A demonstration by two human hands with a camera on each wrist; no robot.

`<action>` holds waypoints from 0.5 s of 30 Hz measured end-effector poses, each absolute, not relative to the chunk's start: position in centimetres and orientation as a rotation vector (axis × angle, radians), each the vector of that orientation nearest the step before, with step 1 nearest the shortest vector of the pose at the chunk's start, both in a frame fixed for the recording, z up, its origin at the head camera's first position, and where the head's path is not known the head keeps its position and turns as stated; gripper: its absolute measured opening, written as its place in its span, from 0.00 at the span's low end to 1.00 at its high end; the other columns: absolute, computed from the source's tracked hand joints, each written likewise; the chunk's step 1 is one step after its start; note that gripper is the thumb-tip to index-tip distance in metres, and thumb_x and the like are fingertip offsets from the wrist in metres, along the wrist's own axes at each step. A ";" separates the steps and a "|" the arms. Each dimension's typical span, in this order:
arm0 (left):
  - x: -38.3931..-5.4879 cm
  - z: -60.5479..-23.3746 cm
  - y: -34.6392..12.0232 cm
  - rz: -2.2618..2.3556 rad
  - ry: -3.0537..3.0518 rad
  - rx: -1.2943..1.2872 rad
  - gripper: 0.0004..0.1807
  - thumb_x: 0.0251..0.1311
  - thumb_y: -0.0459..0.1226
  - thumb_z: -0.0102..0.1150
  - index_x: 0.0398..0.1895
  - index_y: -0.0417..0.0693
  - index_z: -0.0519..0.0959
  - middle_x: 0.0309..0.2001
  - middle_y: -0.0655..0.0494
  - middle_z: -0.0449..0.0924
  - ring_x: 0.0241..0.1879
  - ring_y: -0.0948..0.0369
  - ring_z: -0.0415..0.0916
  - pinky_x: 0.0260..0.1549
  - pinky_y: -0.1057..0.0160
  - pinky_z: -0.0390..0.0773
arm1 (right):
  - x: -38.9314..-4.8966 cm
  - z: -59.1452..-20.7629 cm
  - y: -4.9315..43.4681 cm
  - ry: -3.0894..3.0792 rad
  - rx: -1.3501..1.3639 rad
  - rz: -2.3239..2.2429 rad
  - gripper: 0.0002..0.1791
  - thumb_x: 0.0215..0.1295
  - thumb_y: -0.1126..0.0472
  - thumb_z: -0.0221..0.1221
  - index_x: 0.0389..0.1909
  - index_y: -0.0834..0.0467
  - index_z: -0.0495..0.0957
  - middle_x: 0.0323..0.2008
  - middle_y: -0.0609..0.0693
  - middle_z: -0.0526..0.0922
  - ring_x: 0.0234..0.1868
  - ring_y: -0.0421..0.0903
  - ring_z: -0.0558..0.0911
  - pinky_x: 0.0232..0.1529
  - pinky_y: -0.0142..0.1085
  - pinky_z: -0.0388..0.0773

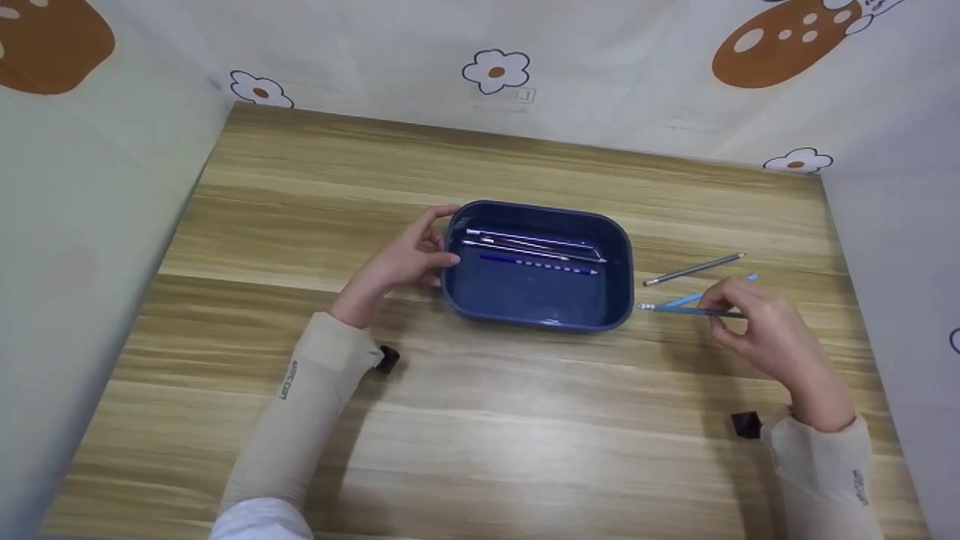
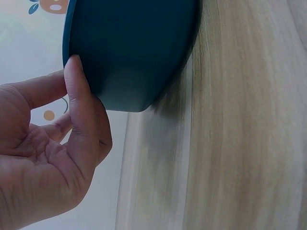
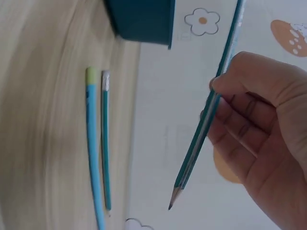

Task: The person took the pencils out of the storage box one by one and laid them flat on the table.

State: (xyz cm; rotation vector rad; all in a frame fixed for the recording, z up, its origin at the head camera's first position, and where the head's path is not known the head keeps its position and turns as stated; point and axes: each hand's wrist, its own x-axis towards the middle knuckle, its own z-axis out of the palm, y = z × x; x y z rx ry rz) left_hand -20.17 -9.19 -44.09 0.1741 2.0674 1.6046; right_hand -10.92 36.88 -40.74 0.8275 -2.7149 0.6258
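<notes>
1. A dark blue bin [image 1: 525, 300] with rounded corners stands on the wooden tabletop [image 1: 525, 420], nearer to the far edge than to the near edge.
2. The left hand [image 1: 411, 259] holds this bin at its left end, with the thumb at the rim; the fingers are bent.
3. Inside the bin, several pencils lie lengthwise, closer to its far wall. One of them is a blue pencil [image 1: 540, 264] with a row of light spots.
4. The right hand [image 1: 765, 322] pinches a green pencil [image 3: 203, 128] between thumb and fingers, above the tabletop. Its sharpened tip points away from the bin, and its other end is just beside the bin's right wall.
5. Between the bin and the right edge of the tabletop lie a teal pencil [image 3: 106, 148] with a metal-banded end and a light blue pencil [image 3: 93, 139], partly hidden in the head view.
6. Behind the far edge hangs a white sheet [image 1: 375, 67] with printed flowers.
</notes>
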 end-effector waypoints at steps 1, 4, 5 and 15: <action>-20.2 -44.1 -9.2 1.603 2.069 0.171 0.41 0.63 0.26 0.60 0.76 0.57 0.56 0.38 0.53 0.65 0.32 0.63 0.74 0.23 0.71 0.82 | -10.8 -41.0 37.2 -2.731 0.819 0.603 0.19 0.39 0.83 0.66 0.32 0.61 0.80 0.31 0.48 0.84 0.34 0.38 0.82 0.43 0.11 0.72; -20.1 -44.1 -9.2 1.595 2.071 0.171 0.41 0.64 0.27 0.60 0.76 0.58 0.56 0.39 0.53 0.65 0.33 0.62 0.74 0.24 0.70 0.83 | -10.7 -41.5 38.2 -2.785 0.780 0.560 0.20 0.39 0.82 0.67 0.31 0.60 0.79 0.30 0.48 0.83 0.33 0.43 0.83 0.42 0.11 0.71; -20.1 -44.1 -9.1 1.593 2.071 0.170 0.41 0.64 0.27 0.60 0.76 0.59 0.56 0.39 0.53 0.65 0.33 0.63 0.74 0.24 0.70 0.83 | -10.6 -41.6 38.4 -2.802 0.764 0.556 0.20 0.39 0.82 0.67 0.32 0.59 0.79 0.30 0.48 0.83 0.33 0.44 0.83 0.42 0.10 0.70; -20.1 -44.2 -9.0 1.628 2.058 0.163 0.41 0.63 0.26 0.60 0.76 0.58 0.57 0.37 0.53 0.65 0.29 0.64 0.74 0.21 0.71 0.81 | -11.4 -43.4 40.7 -2.987 0.639 0.546 0.20 0.41 0.80 0.67 0.30 0.54 0.79 0.32 0.46 0.81 0.36 0.39 0.78 0.39 0.17 0.72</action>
